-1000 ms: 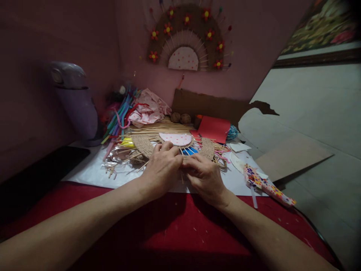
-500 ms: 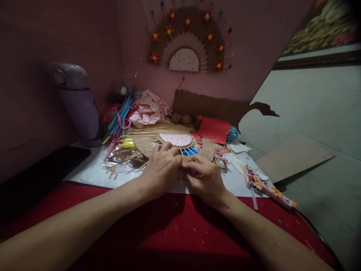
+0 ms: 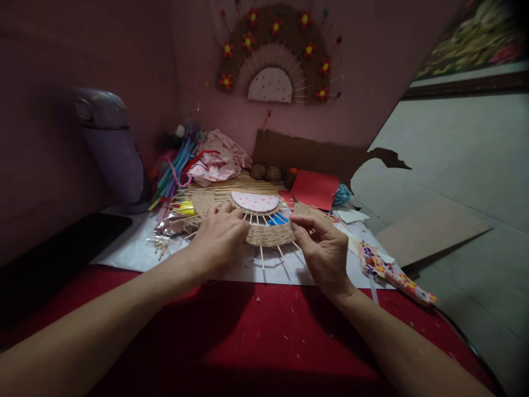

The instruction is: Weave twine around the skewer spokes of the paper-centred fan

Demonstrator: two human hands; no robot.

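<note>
Half-round woven fan of tan jute cord on thin bamboo sticks [image 3: 268, 234] lies on white paper [image 3: 132, 248]; left hand [image 3: 219, 242] presses its left side, fingers curled, while right hand [image 3: 324, 251] pinches cord at its right edge, seemingly mid-weave. One fan, two jute balls [image 3: 265, 173]

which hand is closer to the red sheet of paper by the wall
Right. The right hand is just below the red paper, near the woven piece's right edge; the left hand is farther off, at its left side.
</note>
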